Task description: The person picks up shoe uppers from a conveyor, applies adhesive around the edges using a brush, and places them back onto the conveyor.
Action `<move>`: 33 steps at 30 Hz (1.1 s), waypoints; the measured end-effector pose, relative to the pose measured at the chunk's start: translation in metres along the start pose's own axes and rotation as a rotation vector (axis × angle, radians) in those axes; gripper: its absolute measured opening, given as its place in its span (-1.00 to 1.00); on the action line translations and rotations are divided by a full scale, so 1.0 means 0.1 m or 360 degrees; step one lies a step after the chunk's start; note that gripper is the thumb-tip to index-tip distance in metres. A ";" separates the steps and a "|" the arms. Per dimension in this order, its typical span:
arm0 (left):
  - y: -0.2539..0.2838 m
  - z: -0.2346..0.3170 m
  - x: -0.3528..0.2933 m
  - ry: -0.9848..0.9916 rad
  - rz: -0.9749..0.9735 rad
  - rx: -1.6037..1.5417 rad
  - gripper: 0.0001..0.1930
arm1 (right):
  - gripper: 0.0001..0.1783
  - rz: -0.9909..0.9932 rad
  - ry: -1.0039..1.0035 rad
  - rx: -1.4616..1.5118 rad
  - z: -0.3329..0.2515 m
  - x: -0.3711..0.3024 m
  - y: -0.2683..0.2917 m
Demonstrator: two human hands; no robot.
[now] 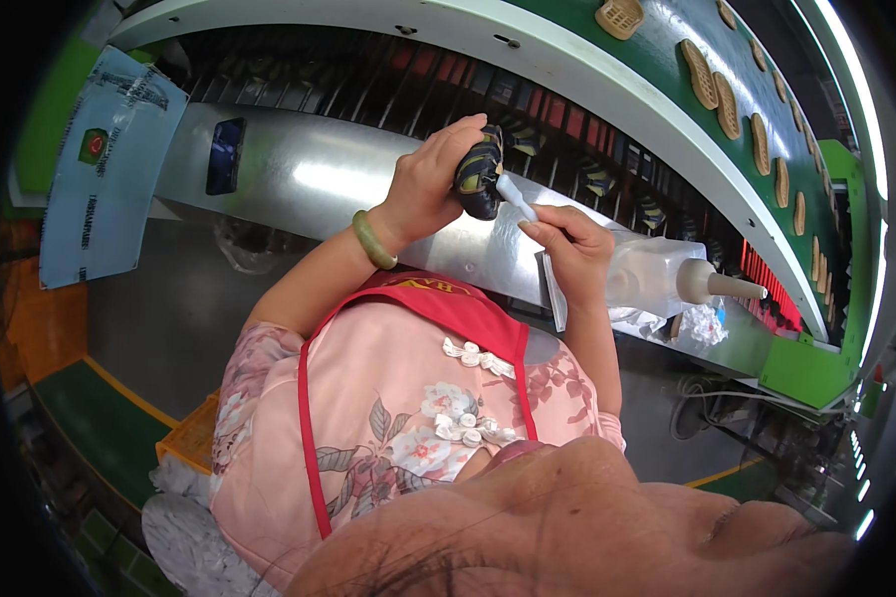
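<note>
My left hand (426, 181), wearing a green bangle at the wrist, is closed around a small dark shoe (480, 171) with yellow-green stripes. It holds the shoe up over the metal ledge, and my fingers hide part of it. In my right hand (573, 247) is a pale, white-blue brush-like tool (514, 194), pinched by its thin end. The tool's thicker end meets the shoe's right side; its tip is too small to make out. A translucent squeeze bottle (652, 274) with a beige nozzle lies just right of my right wrist.
The metal ledge (338, 179) runs across in front, with a dark phone (225, 156) on its left part. Behind it, similar shoes (597, 179) sit on a dark rod rack. A green conveyor (657, 60) above carries tan soles (727, 104). A blue printed sheet (110, 169) stands left.
</note>
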State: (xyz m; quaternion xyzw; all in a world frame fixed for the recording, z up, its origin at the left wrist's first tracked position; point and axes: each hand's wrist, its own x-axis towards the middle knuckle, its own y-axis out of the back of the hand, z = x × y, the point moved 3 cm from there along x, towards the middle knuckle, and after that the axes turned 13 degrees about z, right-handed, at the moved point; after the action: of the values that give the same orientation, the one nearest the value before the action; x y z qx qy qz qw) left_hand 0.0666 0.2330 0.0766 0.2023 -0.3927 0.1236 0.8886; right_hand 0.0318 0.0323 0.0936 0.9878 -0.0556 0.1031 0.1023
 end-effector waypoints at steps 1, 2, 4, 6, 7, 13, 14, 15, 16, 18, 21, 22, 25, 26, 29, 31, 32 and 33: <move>0.00 -0.01 -0.01 0.0064 -0.0067 -0.0027 -0.43 | -0.81 0.0008 -0.0026 -0.0002 0.00 0.01 0.00; 0.01 0.01 -0.01 0.0063 -0.0065 -0.0030 -0.43 | -0.81 0.0015 -0.0051 -0.0004 0.00 0.02 0.01; 0.00 0.02 -0.02 0.0313 -0.0322 -0.0216 -0.43 | -0.81 0.0009 -0.0048 0.0006 -0.02 0.05 0.02; 0.02 0.07 -0.01 0.0488 -0.0477 -0.0320 -0.42 | -0.80 0.0001 -0.0043 0.0022 -0.03 0.08 0.03; 0.02 0.07 -0.01 0.0667 -0.0634 -0.0430 -0.40 | -0.81 -0.0005 -0.0063 0.0026 -0.04 0.09 0.03; 0.03 0.01 -0.04 0.0935 -0.0872 -0.0794 -0.29 | -0.82 -0.0037 -0.0065 0.0044 -0.07 0.15 0.02; 0.03 -0.01 -0.04 0.0933 -0.0870 -0.0793 -0.29 | -0.82 -0.0035 -0.0068 0.0028 -0.08 0.15 0.01; 0.02 -0.01 -0.04 0.0951 -0.0926 -0.0929 -0.25 | -0.82 -0.0036 -0.0065 0.0029 -0.08 0.15 0.01; 0.02 0.00 -0.03 0.0966 -0.0983 -0.1067 -0.22 | -0.82 -0.0033 -0.0060 0.0039 -0.08 0.16 0.01; 0.04 0.02 0.01 0.1212 -0.1102 -0.1172 -0.13 | -0.83 -0.0028 -0.0052 0.0048 -0.07 0.17 0.02; 0.03 -0.01 -0.03 0.1463 -0.1247 -0.1286 0.00 | -0.84 0.0001 -0.0080 0.0072 -0.04 0.18 0.02; 0.03 -0.02 -0.04 0.1466 -0.1277 -0.1305 0.03 | -0.84 0.0013 -0.0070 0.0039 -0.03 0.17 0.03; 0.04 -0.01 -0.04 0.1527 -0.1293 -0.1364 0.01 | -0.84 0.0036 -0.0081 0.0006 0.02 0.17 0.05; 0.04 0.00 -0.04 0.1525 -0.1307 -0.1362 0.01 | -0.84 0.0038 -0.0099 0.0005 0.04 0.17 0.06; 0.03 0.01 -0.06 0.1485 -0.1116 -0.1451 -0.06 | -0.84 0.0074 -0.0157 -0.0116 0.09 0.19 0.09; 0.00 -0.06 -0.13 0.1465 -0.0911 -0.1581 -0.12 | -0.84 0.0097 -0.0190 -0.0140 0.13 0.20 0.09; -0.03 -0.09 -0.18 0.1468 -0.0921 -0.1579 -0.12 | -0.83 0.0106 -0.0220 -0.0166 0.15 0.20 0.09; -0.06 -0.13 -0.22 0.1560 -0.0839 -0.1700 -0.15 | -0.83 0.0113 -0.0226 -0.0163 0.15 0.21 0.09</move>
State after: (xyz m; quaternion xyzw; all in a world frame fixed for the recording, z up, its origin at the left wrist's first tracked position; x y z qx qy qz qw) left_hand 0.0623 0.2324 0.0507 -0.2451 0.1005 -0.2231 0.9381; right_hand 0.0538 0.0179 0.0852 0.9835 -0.1029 0.0334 0.1448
